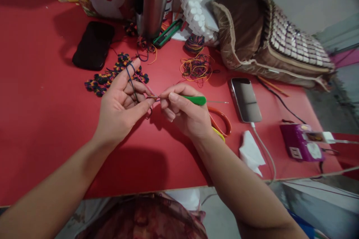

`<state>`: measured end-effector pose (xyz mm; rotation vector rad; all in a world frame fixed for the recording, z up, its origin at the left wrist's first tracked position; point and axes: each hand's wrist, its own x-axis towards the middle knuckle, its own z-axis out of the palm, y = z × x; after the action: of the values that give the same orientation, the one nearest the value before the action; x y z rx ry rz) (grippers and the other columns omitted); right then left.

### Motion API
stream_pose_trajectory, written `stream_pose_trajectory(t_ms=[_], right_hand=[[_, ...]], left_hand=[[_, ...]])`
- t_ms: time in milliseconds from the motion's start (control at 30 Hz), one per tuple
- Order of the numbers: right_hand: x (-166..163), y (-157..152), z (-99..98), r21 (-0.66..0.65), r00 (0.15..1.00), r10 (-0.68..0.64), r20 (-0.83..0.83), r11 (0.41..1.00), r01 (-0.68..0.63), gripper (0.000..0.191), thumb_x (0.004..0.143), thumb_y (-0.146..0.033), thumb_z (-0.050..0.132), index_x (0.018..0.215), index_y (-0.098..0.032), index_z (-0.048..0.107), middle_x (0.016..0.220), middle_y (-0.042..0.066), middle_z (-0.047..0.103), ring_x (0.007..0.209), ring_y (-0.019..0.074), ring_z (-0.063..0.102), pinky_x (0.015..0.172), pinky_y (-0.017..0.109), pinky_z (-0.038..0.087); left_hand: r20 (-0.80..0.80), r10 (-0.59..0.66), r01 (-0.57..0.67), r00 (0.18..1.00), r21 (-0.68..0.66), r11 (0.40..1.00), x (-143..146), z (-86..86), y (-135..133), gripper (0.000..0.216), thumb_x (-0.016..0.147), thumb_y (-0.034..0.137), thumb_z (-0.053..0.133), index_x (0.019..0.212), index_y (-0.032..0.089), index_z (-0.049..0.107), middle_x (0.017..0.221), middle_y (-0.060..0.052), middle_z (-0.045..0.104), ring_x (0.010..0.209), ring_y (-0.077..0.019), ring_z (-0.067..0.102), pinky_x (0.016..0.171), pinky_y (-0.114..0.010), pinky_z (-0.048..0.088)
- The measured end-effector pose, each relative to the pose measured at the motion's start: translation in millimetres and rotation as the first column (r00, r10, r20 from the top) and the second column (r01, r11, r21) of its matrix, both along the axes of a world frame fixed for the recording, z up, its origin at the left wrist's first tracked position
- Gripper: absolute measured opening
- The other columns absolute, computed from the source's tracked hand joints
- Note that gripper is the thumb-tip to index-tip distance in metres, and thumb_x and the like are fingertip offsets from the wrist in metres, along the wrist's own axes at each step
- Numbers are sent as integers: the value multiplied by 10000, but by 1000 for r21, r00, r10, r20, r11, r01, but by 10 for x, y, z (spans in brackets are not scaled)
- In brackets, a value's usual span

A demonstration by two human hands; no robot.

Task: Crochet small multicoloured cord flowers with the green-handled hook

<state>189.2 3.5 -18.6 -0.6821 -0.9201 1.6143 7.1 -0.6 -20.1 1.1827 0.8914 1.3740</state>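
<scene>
My right hand (183, 112) pinches a crochet hook with a green handle (196, 100), its metal tip pointing left toward my left fingers. My left hand (122, 102) is closed in a pinch on a small bit of multicoloured yarn work (153, 98), with a dark strand of yarn (131, 78) looped over its index finger. Both hands hover above the red table (42, 101). A finished strip of dark, multicoloured crochet pieces (110, 74) lies on the table just beyond my left hand.
Orange-handled scissors (223, 121) lie under my right wrist. A phone (246, 99) on a charging cable, a white tissue (250, 152) and a purple power strip (300, 143) sit to the right. Tangled yarn (197, 68), a black pouch (94, 44), a steel flask (153, 2) and a brown bag (266, 41) stand further back.
</scene>
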Motion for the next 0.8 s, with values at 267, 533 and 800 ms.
stream_pose_trajectory(t_ms=[267,533,800], right_hand=[[5,3,-5,20,1000,-14,-13,1000,14,136,927,-330,945,929,-206,889,733,-14,802,490,56,560,492,201,504],[16,20,-5,56,999,-29,26,998,27,275,983,-425,896,836,-193,872,661,-4,768,444,56,545,445,190,445],[19,17,19,44,994,-96,44,995,94,238,948,-408,927,834,-202,890,667,2,785,441,64,562,441,200,451]], left_hand=[[-9,-21,21,1000,4,1000,-2,16,-20,565,921,107,866,1433,316,750,901,31,775,658,-139,712,588,-286,641],[-135,74,-66,988,61,996,-3,-16,-16,643,909,207,903,1517,310,720,896,13,790,704,-175,732,643,-327,672],[-142,89,-78,986,81,994,13,11,-46,622,936,152,870,1518,283,696,885,18,788,680,-166,727,610,-323,661]])
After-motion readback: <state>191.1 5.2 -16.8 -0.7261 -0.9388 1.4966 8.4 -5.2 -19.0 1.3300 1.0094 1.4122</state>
